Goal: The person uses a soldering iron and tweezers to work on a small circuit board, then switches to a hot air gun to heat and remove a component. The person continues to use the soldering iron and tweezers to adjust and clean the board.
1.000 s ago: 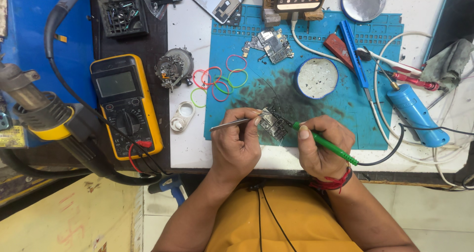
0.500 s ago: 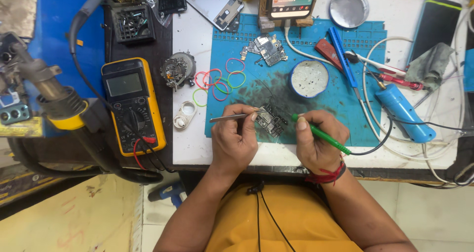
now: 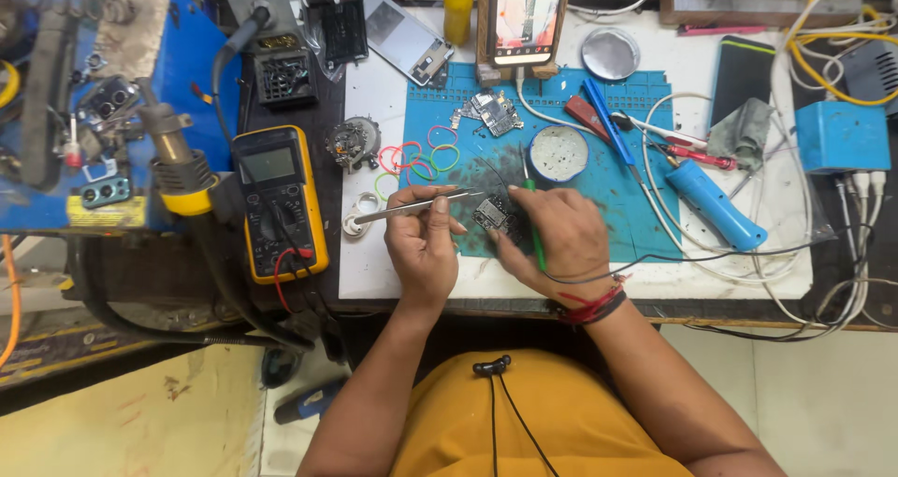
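The person sits at a workbench and both forearms come up from the bottom of the view onto a blue work mat. The left hand lies with its back to the camera, the wrist at the front edge of the table. Its fingers are curled closed around metal tweezers, which lie almost flat and stick out to the left past the hand, while the tips point right toward a small circuit board. The board lies on the mat between the two hands, just beside the left thumb.

The right hand is bent inward at the wrist, which wears red and black bands. Its fingers are closed around a green-handled tool that stands nearly upright in the view, with the thin end pointing away from the person. The fingertips of this hand touch the right edge of the board. A black cable runs from under this hand to the right across the mat.

Near the hands, coloured rubber bands lie at the left part of the mat, and a round white tin stands just above the right hand. A yellow multimeter lies to the left of the mat, well apart from the left hand. A blue cylinder tool lies to the right.
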